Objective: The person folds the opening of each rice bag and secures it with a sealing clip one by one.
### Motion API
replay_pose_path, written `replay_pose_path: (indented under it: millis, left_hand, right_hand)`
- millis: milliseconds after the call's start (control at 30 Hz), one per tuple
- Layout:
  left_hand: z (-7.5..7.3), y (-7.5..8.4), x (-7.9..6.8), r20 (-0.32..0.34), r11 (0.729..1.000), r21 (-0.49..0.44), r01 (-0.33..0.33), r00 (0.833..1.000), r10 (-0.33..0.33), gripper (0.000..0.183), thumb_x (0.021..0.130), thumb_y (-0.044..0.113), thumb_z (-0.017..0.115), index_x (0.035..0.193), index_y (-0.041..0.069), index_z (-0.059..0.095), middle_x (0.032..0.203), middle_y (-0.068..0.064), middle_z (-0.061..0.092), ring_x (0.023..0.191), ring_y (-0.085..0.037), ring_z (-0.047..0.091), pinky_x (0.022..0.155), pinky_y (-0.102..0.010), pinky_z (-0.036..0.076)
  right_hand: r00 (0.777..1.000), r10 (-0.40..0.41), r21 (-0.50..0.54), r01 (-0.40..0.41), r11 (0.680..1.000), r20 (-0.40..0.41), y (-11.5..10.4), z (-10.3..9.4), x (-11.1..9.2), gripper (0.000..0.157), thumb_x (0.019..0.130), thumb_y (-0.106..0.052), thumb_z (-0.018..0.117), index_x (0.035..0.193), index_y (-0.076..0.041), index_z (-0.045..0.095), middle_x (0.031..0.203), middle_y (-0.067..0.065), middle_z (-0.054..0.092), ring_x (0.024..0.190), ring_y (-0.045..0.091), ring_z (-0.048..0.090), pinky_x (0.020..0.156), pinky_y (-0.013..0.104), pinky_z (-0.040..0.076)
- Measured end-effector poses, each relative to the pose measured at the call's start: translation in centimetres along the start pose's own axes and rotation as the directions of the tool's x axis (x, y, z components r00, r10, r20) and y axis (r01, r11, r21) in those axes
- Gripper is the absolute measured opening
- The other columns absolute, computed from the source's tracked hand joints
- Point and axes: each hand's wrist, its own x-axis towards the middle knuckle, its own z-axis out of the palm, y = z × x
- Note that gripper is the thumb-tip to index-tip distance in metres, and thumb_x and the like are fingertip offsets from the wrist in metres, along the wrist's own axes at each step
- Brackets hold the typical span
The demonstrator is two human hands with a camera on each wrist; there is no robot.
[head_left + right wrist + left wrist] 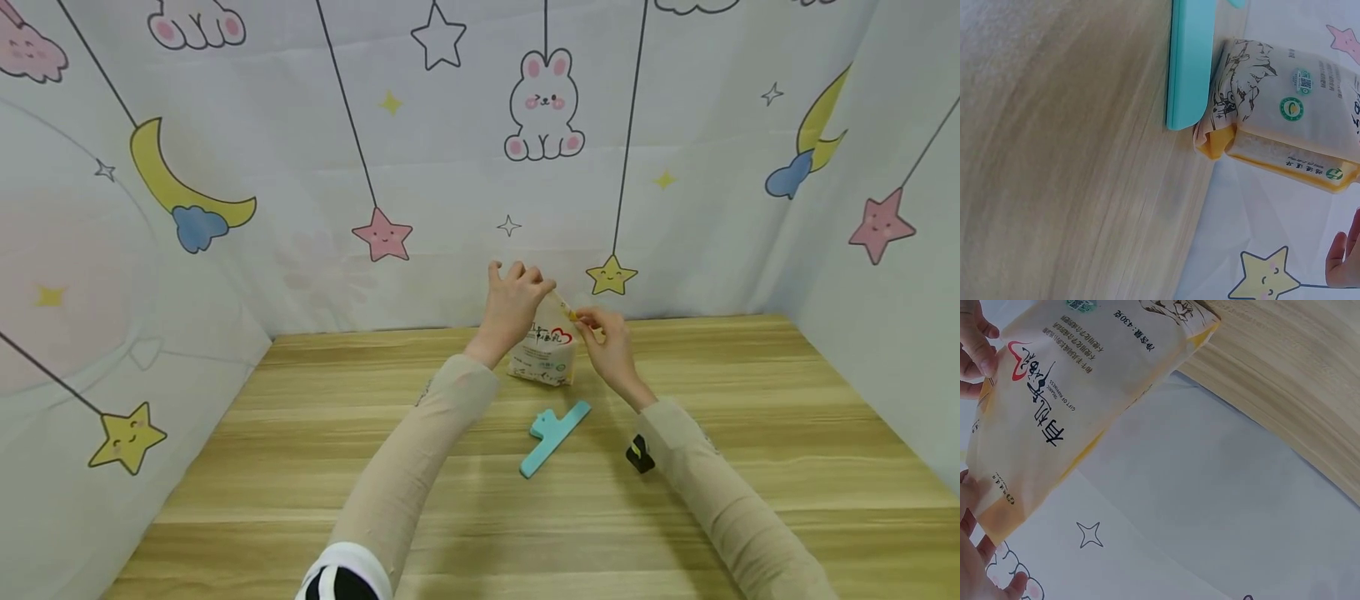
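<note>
A cream paper food bag point(543, 358) with a red heart, dark lettering and orange edges stands on the table near its back edge. At its top, my left hand point(512, 308) pinches the upper end, the outer fingers raised. The right hand point(609, 340) pinches the bag's upper right edge between thumb and fingers. Up close in the left wrist view, both hands grip the bag point(1085, 381) along its side and top. In the right wrist view, the bag's lower part point(1291, 106) shows, and only part of the right hand point(1346, 257) appears at the border.
A turquoise bag clip point(555, 437) lies on the wooden table point(337, 467) in front of the bag. Near the right cuff is a small black object point(640, 454) with a yellow mark. Behind the table hangs a white cloth point(450, 167) printed with stars and a rabbit.
</note>
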Motion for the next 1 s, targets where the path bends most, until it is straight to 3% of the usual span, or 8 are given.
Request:
replay_pose_path:
  millis: [433, 600, 833, 1000]
  left_hand:
    - [0.09, -0.16, -0.12, -0.008, 1.0, -0.016, 0.017, 1.0, -0.017, 0.035, 0.085, 0.009, 0.058, 0.11, 0.032, 0.062, 0.103, 0.009, 0.065, 0.095, -0.013, 0.056, 0.096, -0.046, 0.032]
    - [0.09, -0.41, -0.02, -0.032, 0.997, -0.063, 0.038, 0.999, -0.04, 0.031, 0.086, 0.01, 0.056, 0.108, 0.031, 0.063, 0.103, 0.008, 0.066, 0.094, -0.014, 0.058, 0.095, -0.047, 0.033]
    - [0.47, -0.69, -0.01, -0.066, 0.985, -0.162, 0.06, 0.995, -0.072, 0.021, 0.088, 0.02, 0.052, 0.101, 0.029, 0.066, 0.098, 0.009, 0.068, 0.092, -0.013, 0.059, 0.093, -0.049, 0.032]
    - [0.62, -0.8, -0.05, -0.075, 0.983, -0.175, 0.06, 0.994, -0.074, 0.023, 0.089, 0.018, 0.051, 0.101, 0.03, 0.066, 0.098, 0.009, 0.068, 0.093, -0.013, 0.058, 0.092, -0.05, 0.033]
  right_hand:
    - [1.0, -0.019, 0.014, 0.019, 1.0, -0.016, -0.12, 0.15, -0.07, 0.011, 0.082, -0.004, 0.06, 0.092, -0.002, 0.064, 0.083, 0.018, 0.067, 0.078, 0.028, 0.052, 0.075, 0.033, 0.036]
    - [0.998, -0.064, -0.001, 0.064, 0.998, -0.02, -0.07, 0.07, 0.31, 0.01, 0.081, -0.002, 0.061, 0.09, -0.001, 0.064, 0.081, 0.018, 0.067, 0.076, 0.028, 0.054, 0.074, 0.031, 0.035]
    - [0.999, -0.037, 0.013, 0.038, 0.999, -0.02, -0.25, -0.15, 0.47, 0.009, 0.08, -0.004, 0.062, 0.088, -0.002, 0.065, 0.079, 0.018, 0.067, 0.076, 0.029, 0.049, 0.073, 0.029, 0.032]
    - [0.999, -0.035, 0.01, 0.035, 0.999, -0.017, -0.28, -0.1, 0.5, 0.009, 0.08, -0.004, 0.062, 0.089, -0.001, 0.066, 0.079, 0.019, 0.066, 0.076, 0.033, 0.048, 0.074, 0.03, 0.031]
